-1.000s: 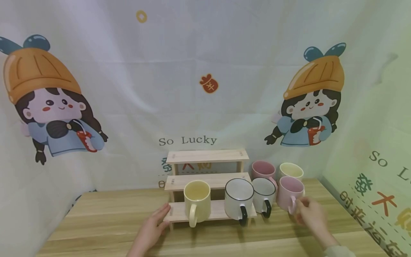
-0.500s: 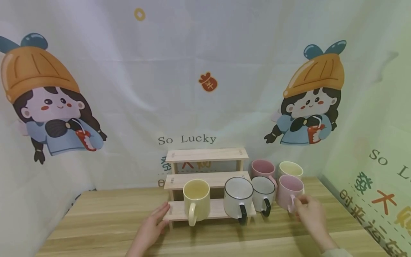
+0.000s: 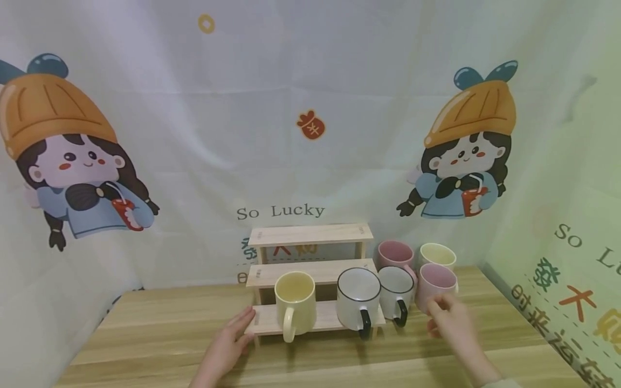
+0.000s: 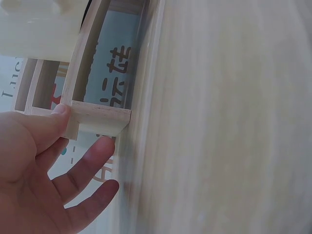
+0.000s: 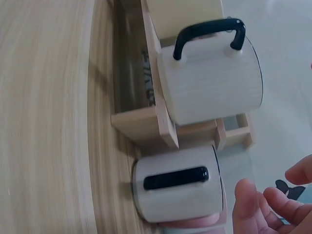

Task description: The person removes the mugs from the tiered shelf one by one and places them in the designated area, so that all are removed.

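A light wooden three-step rack [image 3: 310, 235] stands on the table; its bottom step carries a yellow mug [image 3: 296, 307] and a white mug [image 3: 358, 302] with black rim and handle. At the rack's left end, my left hand [image 3: 227, 340] touches the bottom step, thumb at its edge [image 4: 71, 108] and other fingers [image 4: 92, 158] extended. My right hand [image 3: 456, 326] is in front of a pink mug [image 3: 429, 291], covering its handle. In the right wrist view, that hand's thumb and fingers [image 5: 246, 200] are apart, with nothing between them.
Right of the rack, a smaller white mug [image 3: 395, 296] with a black handle stands on the table [image 3: 349, 366]. Behind are a darker pink mug [image 3: 395, 252] and a pale yellow mug [image 3: 438, 254]. A printed cloth [image 3: 291, 172] hangs close behind.
My right hand has shifted left from the pink mug's handle to in front of the mug, its pinch loosened. The left hand stays at the rack, and the mugs keep their places.
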A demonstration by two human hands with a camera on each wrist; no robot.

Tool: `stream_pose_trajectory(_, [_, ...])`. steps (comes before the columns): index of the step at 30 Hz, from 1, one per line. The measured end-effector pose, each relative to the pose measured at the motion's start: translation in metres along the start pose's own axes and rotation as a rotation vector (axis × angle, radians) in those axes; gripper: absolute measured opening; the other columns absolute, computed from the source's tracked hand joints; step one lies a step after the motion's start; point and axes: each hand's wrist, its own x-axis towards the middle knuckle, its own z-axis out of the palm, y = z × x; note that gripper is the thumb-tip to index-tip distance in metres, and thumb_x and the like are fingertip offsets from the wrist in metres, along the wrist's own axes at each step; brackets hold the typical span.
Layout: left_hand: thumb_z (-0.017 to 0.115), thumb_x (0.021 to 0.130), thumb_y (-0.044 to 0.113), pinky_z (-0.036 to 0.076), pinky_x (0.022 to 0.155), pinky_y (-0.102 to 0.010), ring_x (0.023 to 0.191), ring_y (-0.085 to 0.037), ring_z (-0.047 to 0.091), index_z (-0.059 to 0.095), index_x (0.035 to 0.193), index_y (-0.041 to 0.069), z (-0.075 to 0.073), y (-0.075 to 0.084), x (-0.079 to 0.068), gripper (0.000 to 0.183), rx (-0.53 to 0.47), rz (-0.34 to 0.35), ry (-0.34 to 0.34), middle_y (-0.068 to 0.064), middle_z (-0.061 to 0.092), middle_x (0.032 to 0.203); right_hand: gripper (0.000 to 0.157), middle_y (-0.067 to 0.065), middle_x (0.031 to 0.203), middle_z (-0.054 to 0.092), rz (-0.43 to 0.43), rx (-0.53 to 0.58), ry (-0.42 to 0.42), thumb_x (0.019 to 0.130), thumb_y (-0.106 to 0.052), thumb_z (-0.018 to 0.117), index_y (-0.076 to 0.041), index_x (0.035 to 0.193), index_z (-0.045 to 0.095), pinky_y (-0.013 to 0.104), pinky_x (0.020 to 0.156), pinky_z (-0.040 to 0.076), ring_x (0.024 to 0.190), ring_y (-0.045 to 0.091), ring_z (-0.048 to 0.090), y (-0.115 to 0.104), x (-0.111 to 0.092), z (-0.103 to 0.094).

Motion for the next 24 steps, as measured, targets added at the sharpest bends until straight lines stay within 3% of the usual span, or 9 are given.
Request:
stream_pose_trajectory(4, [0.062, 0.088, 0.005, 0.045, 0.103, -0.051, 0.126, -0.034, 0.051, 0.05, 0.137, 0.003, 0.001, 0.0, 0.0, 0.05, -0.003, -0.005, -0.007, -0.012, 0.041, 0.149, 0.024, 0.006, 0.076, 0.06, 0.015, 0.041, -0.011, 0.095, -0.011, 0.052, 0.011, 0.103, 0.056, 0.026, 0.048, 0.056, 0.054, 0.013, 0.059, -0.005, -0.006, 0.009])
stream_pose_trajectory(9, [0.063, 0.088, 0.005, 0.052, 0.093, -0.045, 0.105, -0.025, 0.062, 0.051, 0.136, 0.004, 0.001, 0.0, 0.0, 0.05, -0.003, -0.003, 0.003, -0.011, 0.042, 0.148, 0.025, 0.006, 0.077, 0.061, 0.001, 0.076, -0.022, 0.095, -0.011, 0.052, 0.01, 0.109, 0.056, 0.026, 0.046, 0.055, 0.054, 0.015, 0.06, -0.012, -0.01, 0.02])
stream_pose_trajectory(17, [0.063, 0.088, 0.005, 0.047, 0.099, -0.051, 0.079, -0.012, 0.065, 0.051, 0.136, 0.004, 0.001, -0.003, 0.0, 0.05, 0.004, 0.003, 0.014, -0.012, 0.042, 0.148, 0.02, 0.007, 0.072, 0.062, -0.026, 0.119, -0.042, 0.092, -0.011, 0.059, 0.009, 0.093, 0.061, 0.026, 0.045, 0.055, 0.049, 0.014, 0.058, -0.018, -0.016, 0.039])
stream_pose_trajectory(19, [0.063, 0.087, 0.006, 0.045, 0.102, -0.052, 0.085, -0.012, 0.065, 0.051, 0.136, 0.004, 0.001, -0.003, 0.0, 0.05, 0.011, 0.004, 0.012, -0.011, 0.042, 0.148, 0.021, 0.007, 0.07, 0.062, -0.027, 0.127, -0.048, 0.092, -0.013, 0.061, 0.008, 0.089, 0.062, 0.025, 0.045, 0.054, 0.049, 0.014, 0.058, -0.019, -0.018, 0.044])
stream_pose_trajectory(24, [0.063, 0.088, 0.006, 0.044, 0.103, -0.053, 0.082, -0.015, 0.066, 0.051, 0.137, 0.004, 0.001, -0.002, 0.0, 0.05, 0.004, -0.004, 0.003, -0.011, 0.041, 0.149, 0.024, 0.005, 0.068, 0.062, -0.028, 0.147, -0.085, 0.09, -0.018, 0.065, 0.006, 0.084, 0.065, 0.026, 0.048, 0.056, 0.049, 0.014, 0.056, -0.021, -0.021, 0.055])
